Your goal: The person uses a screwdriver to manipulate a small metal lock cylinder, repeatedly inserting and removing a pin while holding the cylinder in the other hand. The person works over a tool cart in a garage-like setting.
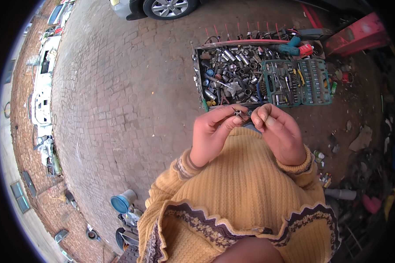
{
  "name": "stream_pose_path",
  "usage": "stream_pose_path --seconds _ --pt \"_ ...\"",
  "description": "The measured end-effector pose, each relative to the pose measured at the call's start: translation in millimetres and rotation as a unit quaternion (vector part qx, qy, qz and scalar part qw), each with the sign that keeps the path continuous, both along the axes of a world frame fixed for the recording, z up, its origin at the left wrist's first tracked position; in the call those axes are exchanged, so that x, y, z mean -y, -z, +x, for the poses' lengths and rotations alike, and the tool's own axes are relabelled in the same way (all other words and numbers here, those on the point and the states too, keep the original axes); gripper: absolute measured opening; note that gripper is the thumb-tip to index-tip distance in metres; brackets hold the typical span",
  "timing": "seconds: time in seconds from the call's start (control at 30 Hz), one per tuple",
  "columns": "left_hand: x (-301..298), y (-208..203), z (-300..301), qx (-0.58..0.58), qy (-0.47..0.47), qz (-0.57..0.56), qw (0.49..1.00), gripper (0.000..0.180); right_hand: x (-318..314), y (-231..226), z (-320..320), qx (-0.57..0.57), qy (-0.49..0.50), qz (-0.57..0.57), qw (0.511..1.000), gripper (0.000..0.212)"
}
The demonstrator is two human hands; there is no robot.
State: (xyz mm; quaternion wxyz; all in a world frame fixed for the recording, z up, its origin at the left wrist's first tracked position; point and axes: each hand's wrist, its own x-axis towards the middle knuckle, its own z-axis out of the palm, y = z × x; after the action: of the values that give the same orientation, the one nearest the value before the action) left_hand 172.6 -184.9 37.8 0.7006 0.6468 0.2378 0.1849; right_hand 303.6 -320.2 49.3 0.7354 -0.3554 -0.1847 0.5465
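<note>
In front of my chest, my left hand pinches a small dark metal part between thumb and forefinger. Its exact kind is too small to tell. Close beside it, my right hand is closed, thumb against the curled fingertips; whatever it may hold is hidden. Just beyond both hands stands a tray heaped with loose sockets and metal parts. An open green socket-set case lies over its right side, with bits and sockets in rows.
A teal power tool and a red can rest at the tray's far right, near a red metal beam. A car wheel shows at the top. A blue-rimmed bucket sits at lower left; clutter covers the right-hand ground.
</note>
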Motion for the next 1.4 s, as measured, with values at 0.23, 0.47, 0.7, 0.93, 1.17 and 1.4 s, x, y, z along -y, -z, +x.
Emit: stream_pose_path --seconds 0.23,0.47,0.7,0.93,1.17,1.4 --pt "-7 -5 4 0.025 0.044 0.336 0.941 0.025 -2 2 5 -0.011 0.000 0.003 1.000 0.013" --pt "-5 -6 -5 -0.004 0.081 0.162 0.984 0.021 -2 13 8 -0.179 0.035 0.010 0.983 0.014" --pt "-8 5 -8 0.064 0.054 -0.170 0.982 0.027 7 20 12 -0.229 0.047 0.031 0.972 0.011" --pt "-8 14 -6 0.128 -0.049 -0.351 0.926 0.026 14 13 -9 0.142 -0.048 0.040 0.988 0.006" --pt "-3 12 -3 0.070 -0.108 -0.169 0.977 0.021 15 10 0 0.306 -0.047 0.073 0.948 0.005" --pt "-6 3 -9 0.039 -0.115 0.145 0.982 0.028 15 -1 13 0.346 0.186 -0.052 0.918 0.040"
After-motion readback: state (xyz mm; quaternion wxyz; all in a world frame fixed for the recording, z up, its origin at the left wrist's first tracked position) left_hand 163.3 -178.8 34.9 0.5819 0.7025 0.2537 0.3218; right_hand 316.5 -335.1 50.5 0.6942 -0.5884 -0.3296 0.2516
